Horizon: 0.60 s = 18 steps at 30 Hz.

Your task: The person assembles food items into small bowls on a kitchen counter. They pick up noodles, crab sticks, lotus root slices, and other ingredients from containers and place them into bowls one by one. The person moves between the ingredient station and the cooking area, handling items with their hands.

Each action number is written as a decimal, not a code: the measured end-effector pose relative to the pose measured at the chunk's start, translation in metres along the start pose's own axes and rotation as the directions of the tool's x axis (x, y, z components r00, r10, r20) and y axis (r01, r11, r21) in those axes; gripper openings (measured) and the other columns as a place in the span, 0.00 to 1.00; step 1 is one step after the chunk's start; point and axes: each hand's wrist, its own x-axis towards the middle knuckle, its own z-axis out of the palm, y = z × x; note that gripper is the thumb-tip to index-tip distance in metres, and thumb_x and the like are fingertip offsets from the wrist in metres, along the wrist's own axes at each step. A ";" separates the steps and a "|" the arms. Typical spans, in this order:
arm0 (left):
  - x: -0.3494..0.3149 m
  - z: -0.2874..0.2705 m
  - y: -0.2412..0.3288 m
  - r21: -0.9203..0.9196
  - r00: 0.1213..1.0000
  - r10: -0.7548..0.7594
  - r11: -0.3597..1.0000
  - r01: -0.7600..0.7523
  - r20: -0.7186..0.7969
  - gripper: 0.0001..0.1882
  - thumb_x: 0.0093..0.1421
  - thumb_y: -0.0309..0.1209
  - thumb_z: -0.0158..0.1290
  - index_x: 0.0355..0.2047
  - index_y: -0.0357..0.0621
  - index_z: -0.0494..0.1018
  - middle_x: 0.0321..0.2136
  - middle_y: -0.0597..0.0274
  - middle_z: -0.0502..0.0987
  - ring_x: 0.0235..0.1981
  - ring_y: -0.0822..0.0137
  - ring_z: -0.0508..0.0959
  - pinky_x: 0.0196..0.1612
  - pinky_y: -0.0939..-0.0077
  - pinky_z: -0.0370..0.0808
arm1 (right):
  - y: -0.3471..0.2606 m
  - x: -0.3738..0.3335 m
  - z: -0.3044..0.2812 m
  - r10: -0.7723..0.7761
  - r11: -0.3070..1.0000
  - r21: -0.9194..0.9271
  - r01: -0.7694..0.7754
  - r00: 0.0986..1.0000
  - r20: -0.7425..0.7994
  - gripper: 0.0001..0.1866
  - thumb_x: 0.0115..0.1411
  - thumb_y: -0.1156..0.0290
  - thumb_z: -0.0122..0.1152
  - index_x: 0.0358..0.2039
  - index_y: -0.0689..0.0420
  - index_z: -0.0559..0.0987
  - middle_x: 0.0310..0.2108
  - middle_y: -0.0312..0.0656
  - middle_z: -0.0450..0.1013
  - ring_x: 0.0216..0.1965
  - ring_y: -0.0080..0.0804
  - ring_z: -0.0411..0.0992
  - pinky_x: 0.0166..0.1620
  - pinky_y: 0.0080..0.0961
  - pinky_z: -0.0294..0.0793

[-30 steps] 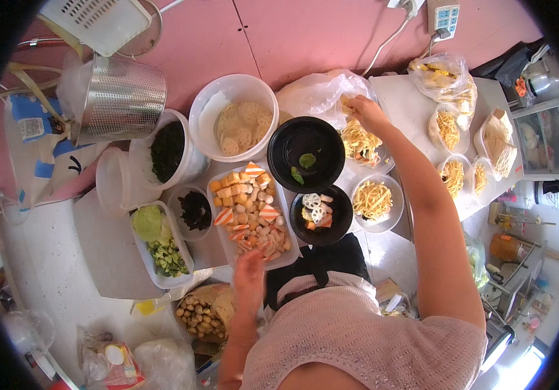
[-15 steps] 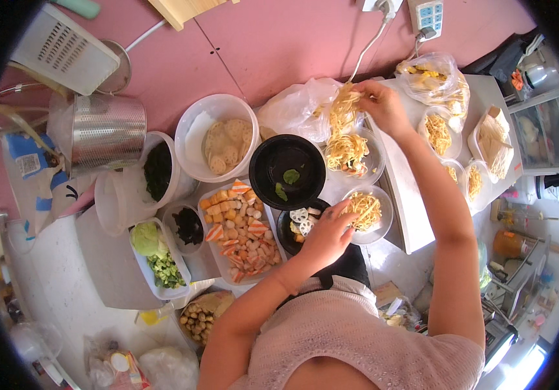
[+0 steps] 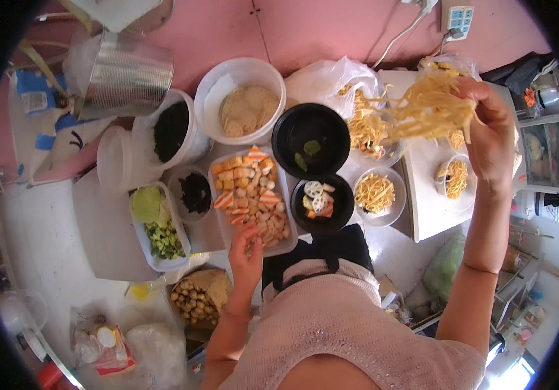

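Two hands show on my feed. I see the right hand (image 3: 490, 140) raised, its fingers (image 3: 481, 97) pinched around a hanging bunch of yellow noodles (image 3: 422, 107); the strands trail away from the fingertips toward the noodle bag (image 3: 351, 84), above a small clear bowl of noodles (image 3: 378, 195). I see the left hand (image 3: 248, 250) low, fingers (image 3: 243, 231) loosely curled, tips touching the mixed pieces at the near end of the rectangular tray (image 3: 217, 170). Just beyond those fingertips sits a black bowl (image 3: 321, 205) with lotus root slices; farther on, a larger black bowl (image 3: 310, 140).
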 end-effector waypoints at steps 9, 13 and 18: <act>-0.009 -0.005 -0.018 -0.018 0.998 0.008 1.000 -0.007 0.069 0.12 0.61 0.17 0.50 0.44 0.39 0.74 0.53 0.54 0.70 0.51 0.64 0.74 0.50 0.73 0.74 | 0.115 -0.105 0.100 0.352 0.936 -0.144 -0.323 0.887 0.300 0.14 0.55 0.89 0.57 0.42 0.61 0.78 0.41 0.39 0.75 0.41 0.26 0.75 0.43 0.22 0.76; -0.008 -0.005 -0.015 0.032 0.986 -0.002 0.999 -0.003 0.165 0.12 0.62 0.17 0.48 0.46 0.37 0.72 0.55 0.56 0.67 0.53 0.65 0.73 0.54 0.72 0.73 | 0.164 -0.129 0.115 0.306 0.821 -0.571 -0.031 0.867 0.393 0.22 0.53 0.81 0.58 0.51 0.58 0.74 0.44 0.50 0.75 0.45 0.47 0.75 0.49 0.34 0.74; -0.008 -0.003 -0.016 0.028 0.992 -0.015 1.000 0.011 0.125 0.12 0.61 0.17 0.50 0.45 0.38 0.73 0.54 0.55 0.69 0.51 0.65 0.74 0.51 0.73 0.74 | 0.169 -0.124 0.049 0.228 0.511 -0.847 -0.149 0.973 -0.033 0.16 0.54 0.75 0.61 0.45 0.52 0.77 0.40 0.45 0.75 0.36 0.49 0.76 0.40 0.39 0.76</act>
